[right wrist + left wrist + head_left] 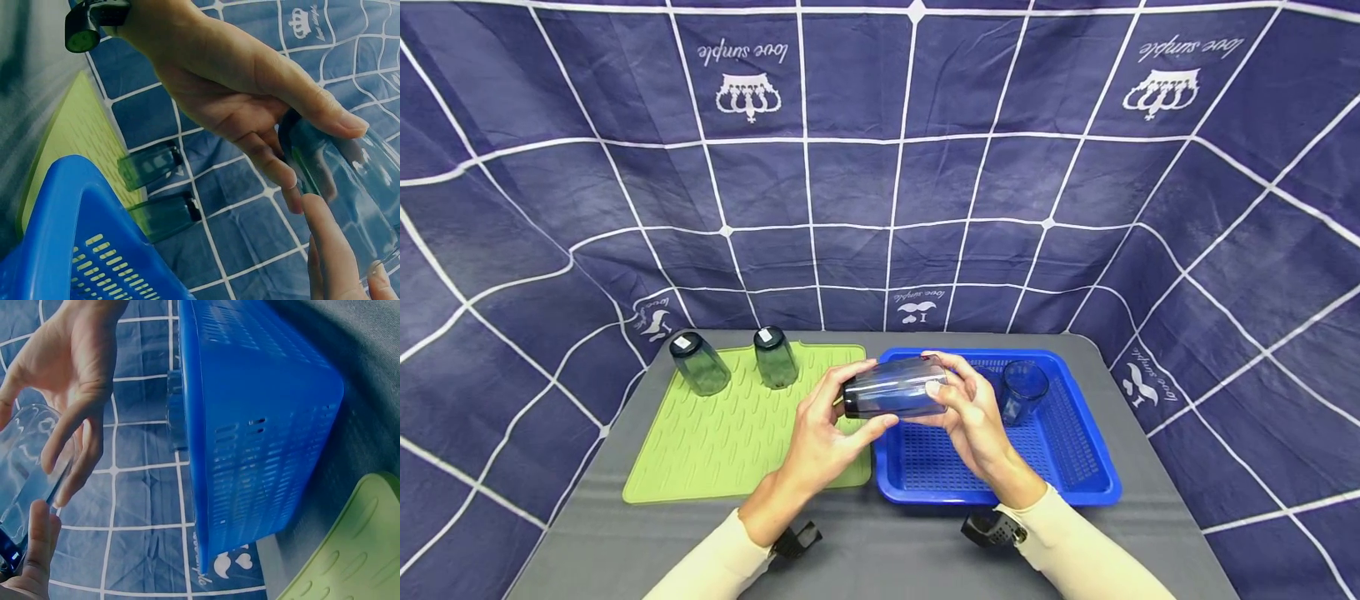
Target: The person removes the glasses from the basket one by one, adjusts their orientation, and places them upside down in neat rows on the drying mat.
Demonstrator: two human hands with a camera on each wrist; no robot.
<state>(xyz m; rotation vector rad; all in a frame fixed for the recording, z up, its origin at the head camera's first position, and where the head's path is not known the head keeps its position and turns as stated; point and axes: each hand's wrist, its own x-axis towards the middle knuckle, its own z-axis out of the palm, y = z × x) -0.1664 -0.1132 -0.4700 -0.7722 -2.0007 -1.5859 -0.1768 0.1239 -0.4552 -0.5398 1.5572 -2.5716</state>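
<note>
A tinted drinking glass (895, 388) lies sideways in the air between my hands, above the gap between the mat and the basket. My left hand (824, 421) grips its dark base end with thumb and fingers. Around the rim end, my right hand (972, 412) holds it with curled fingers and thumb. The right wrist view shows the same glass (350, 187) close up, both hands touching it. Two more glasses, one at the far left (702, 364) and one beside it (776, 358), stand upside down on the green drying mat (737, 450).
A blue perforated basket (1000, 497) sits right of the mat. Inside it stands another glass (1024, 390), with a further one partly hidden behind my right hand. Behind the grey table (880, 550) hangs a blue gridded cloth (865, 183).
</note>
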